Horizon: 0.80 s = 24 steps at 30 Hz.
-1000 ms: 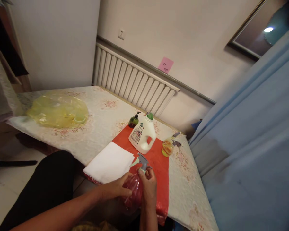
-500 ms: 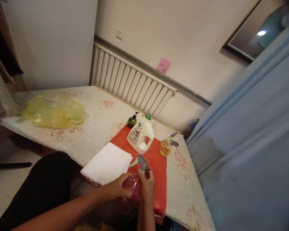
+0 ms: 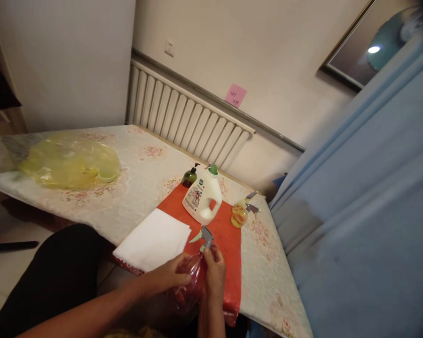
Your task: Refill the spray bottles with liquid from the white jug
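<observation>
A clear pinkish spray bottle (image 3: 194, 277) with a grey and pale green trigger head (image 3: 206, 236) is held over the table's front edge. My left hand (image 3: 174, 273) wraps the bottle's body from the left, thumb across its front. At the neck, just under the trigger head, the fingers of my right hand (image 3: 214, 265) are closed. Beyond the bottle, a large white jug (image 3: 201, 199) with a green inner spout stands on a red cloth (image 3: 229, 239). A folded white cloth (image 3: 155, 239) lies left of my hands.
A dark green pump bottle (image 3: 189, 177) stands behind the jug. Yellow spray bottles (image 3: 238, 217) are at the right. A yellow plastic bag (image 3: 70, 162) lies at the table's left end. The radiator (image 3: 183, 117) borders the back, a blue curtain (image 3: 352, 211) the right.
The view has shifted slightly. My right hand has slipped a little off the trigger head, so more of the bottle's neck shows. Both hands keep hold of the bottle.
</observation>
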Available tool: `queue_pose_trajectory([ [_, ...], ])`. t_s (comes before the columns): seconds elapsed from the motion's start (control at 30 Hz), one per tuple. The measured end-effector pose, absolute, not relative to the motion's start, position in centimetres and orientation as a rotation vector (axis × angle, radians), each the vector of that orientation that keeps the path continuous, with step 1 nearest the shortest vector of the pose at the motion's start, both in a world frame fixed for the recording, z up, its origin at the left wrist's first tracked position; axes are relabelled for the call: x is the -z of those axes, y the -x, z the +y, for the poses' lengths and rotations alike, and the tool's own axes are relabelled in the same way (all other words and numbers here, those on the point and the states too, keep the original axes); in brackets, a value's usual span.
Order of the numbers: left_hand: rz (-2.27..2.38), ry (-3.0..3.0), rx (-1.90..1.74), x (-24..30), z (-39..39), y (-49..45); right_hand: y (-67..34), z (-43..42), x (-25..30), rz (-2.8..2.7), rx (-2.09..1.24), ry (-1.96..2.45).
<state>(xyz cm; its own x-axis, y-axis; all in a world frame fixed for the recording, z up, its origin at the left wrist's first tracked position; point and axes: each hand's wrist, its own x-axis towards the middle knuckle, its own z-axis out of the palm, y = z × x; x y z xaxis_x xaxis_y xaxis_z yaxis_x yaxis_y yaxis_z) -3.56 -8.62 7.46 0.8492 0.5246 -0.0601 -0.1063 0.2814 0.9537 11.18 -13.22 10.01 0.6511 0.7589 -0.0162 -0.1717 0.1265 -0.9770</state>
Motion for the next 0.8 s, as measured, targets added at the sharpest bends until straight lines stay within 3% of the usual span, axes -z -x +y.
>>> queue_pose_trajectory([
  [0.8, 0.394, -1.258, -0.389, -8.26, -8.74, 4.12, -10.95, -13.74, -10.46, -0.531, -0.802, 1.206],
])
